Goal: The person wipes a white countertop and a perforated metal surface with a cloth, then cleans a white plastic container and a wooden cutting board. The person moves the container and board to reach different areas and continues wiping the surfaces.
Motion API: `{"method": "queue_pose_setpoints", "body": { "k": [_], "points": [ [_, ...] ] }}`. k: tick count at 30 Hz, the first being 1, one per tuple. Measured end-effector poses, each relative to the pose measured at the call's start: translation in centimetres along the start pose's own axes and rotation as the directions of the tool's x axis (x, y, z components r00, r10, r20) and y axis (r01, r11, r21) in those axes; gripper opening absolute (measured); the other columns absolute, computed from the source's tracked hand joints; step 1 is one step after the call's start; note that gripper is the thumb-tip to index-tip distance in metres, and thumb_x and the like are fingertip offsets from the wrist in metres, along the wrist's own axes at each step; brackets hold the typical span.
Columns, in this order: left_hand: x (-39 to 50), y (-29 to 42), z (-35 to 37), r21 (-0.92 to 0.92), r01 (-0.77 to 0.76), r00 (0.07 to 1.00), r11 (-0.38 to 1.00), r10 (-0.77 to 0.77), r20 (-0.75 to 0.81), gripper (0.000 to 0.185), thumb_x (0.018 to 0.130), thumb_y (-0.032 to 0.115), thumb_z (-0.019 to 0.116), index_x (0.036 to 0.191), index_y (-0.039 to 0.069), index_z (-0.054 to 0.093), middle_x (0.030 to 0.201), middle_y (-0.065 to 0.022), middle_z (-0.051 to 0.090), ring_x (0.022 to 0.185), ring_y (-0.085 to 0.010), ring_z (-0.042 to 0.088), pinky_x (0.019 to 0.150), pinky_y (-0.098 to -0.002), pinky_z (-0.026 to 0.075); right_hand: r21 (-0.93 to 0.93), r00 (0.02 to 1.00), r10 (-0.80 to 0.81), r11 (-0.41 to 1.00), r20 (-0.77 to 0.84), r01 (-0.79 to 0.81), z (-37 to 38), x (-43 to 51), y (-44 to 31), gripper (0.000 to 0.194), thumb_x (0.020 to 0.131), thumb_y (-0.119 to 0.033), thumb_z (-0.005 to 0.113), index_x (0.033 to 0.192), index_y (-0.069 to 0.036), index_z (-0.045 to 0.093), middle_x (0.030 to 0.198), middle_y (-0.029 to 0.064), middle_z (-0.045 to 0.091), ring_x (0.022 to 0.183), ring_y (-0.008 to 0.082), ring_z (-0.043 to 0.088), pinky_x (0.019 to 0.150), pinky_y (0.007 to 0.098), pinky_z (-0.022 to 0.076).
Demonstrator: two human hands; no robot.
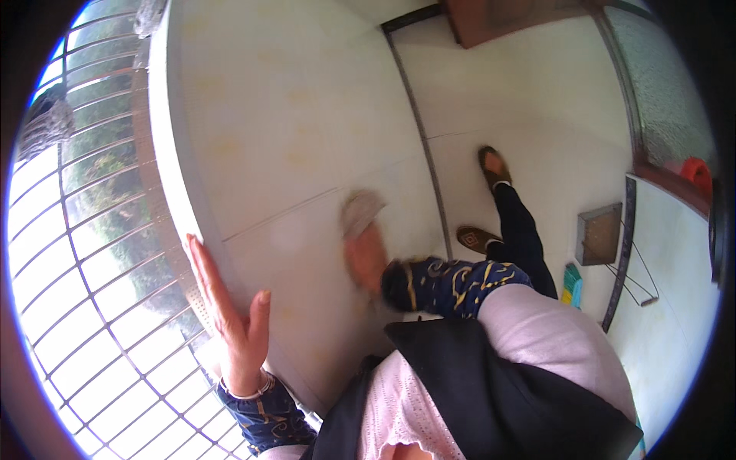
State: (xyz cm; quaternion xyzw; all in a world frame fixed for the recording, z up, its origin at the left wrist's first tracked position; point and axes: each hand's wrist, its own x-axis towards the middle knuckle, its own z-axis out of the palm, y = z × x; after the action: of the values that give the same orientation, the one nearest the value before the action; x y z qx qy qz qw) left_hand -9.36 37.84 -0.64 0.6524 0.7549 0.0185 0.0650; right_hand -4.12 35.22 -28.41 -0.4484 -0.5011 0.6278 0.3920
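My right hand (365,259), blurred by motion, presses a grey-brown cloth (362,210) against the pale tiled surface (299,115) below the window. The fingertips are hidden under or blurred into the cloth. At the left, my left hand (233,322) rests along the white window ledge (167,155). Its fingers lie together and the thumb stands apart, with nothing held. Both arms wear dark blue patterned sleeve covers (454,284), and a bracelet circles the left wrist.
Metal window bars (109,328) line the left, with a grey stringy bundle (49,129) by them. Below me are my shoes (478,238) on the pale floor (517,98). To the right stand a dustpan (599,234) with a wire handle and a green-and-yellow brush-like item (572,284). Brown furniture (512,20) edges the top.
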Motion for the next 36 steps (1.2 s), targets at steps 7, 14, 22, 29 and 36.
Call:
{"method": "queue_pose_setpoints", "body": {
  "k": [7, 14, 22, 29, 36],
  "points": [
    [-1.3, -0.2, 1.0, -0.021, 0.018, 0.996, 1.0, -0.02, -0.084, 0.08, 0.091, 0.018, 0.059, 0.157, 0.002, 0.017, 0.163, -0.021, 0.018, 0.149, -0.0401, 0.019, 0.12, -0.0487, 0.018, 0.17, 0.854, -0.488, 0.871, 0.18, 0.462, -1.9, -1.3, -3.5, 0.058, 0.083, -0.016, 0.059, 0.136, 0.004, 0.048, 0.144, 0.0245, 0.044, 0.137, 0.0443, 0.036, 0.118, 0.0496, 0.0237],
    [-1.3, -0.4, 1.0, 0.037, -0.032, 0.991, 0.999, 0.036, -0.132, 0.069, 0.094, 0.011, 0.057, 0.154, -0.001, 0.024, 0.16, -0.0219, 0.026, 0.147, -0.0367, 0.027, 0.118, -0.0436, 0.025, -0.044, 0.96, 0.08, 0.994, -0.269, -0.095, -0.5, -5.0, 9.2, 0.033, 0.091, -0.013, 0.053, 0.115, 0.009, 0.052, 0.12, 0.0322, 0.051, 0.111, 0.0485, 0.048, 0.104, 0.0524, 0.0366],
    [-1.5, -1.0, 1.0, 0.093, -0.03, 0.99, 0.995, 0.042, -0.136, 0.064, 0.102, 0.03, 0.05, 0.156, 0.007, 0.025, 0.16, -0.0171, 0.026, 0.148, -0.0349, 0.026, 0.118, -0.0458, 0.026, 0.168, 0.555, -0.774, 0.617, 0.305, 0.769, -2.0, -10.9, -1.0, 0.049, 0.084, -0.018, 0.06, 0.129, 0.0, 0.055, 0.137, 0.0224, 0.052, 0.13, 0.0425, 0.045, 0.114, 0.0497, 0.0309],
    [-1.7, -0.6, 0.9, 0.059, -0.048, 0.988, 0.997, 0.056, -0.145, 0.066, 0.096, 0.014, 0.058, 0.152, -0.003, 0.027, 0.157, -0.0252, 0.028, 0.147, -0.038, 0.027, 0.118, -0.0432, 0.024, -0.387, 0.923, -0.193, 0.865, 0.332, 0.32, -2.9, -3.6, 6.2, 0.044, 0.096, -0.015, 0.049, 0.132, 0.01, 0.048, 0.137, 0.0291, 0.048, 0.13, 0.0439, 0.044, 0.113, 0.0472, 0.0318],
    [-1.6, -1.8, 1.7, -0.193, -0.032, 0.967, 0.981, -0.019, -0.255, 0.068, 0.1, 0.022, 0.053, 0.154, -0.003, 0.021, 0.157, -0.0268, 0.027, 0.147, -0.0397, 0.026, 0.119, -0.0429, 0.023, 0.054, 0.979, -0.2, 0.978, -0.027, 0.201, 0.8, -3.3, 4.9, 0.045, 0.094, -0.015, 0.049, 0.134, 0.005, 0.049, 0.135, 0.0299, 0.048, 0.126, 0.048, 0.043, 0.112, 0.0493, 0.0301]
  ]
}}
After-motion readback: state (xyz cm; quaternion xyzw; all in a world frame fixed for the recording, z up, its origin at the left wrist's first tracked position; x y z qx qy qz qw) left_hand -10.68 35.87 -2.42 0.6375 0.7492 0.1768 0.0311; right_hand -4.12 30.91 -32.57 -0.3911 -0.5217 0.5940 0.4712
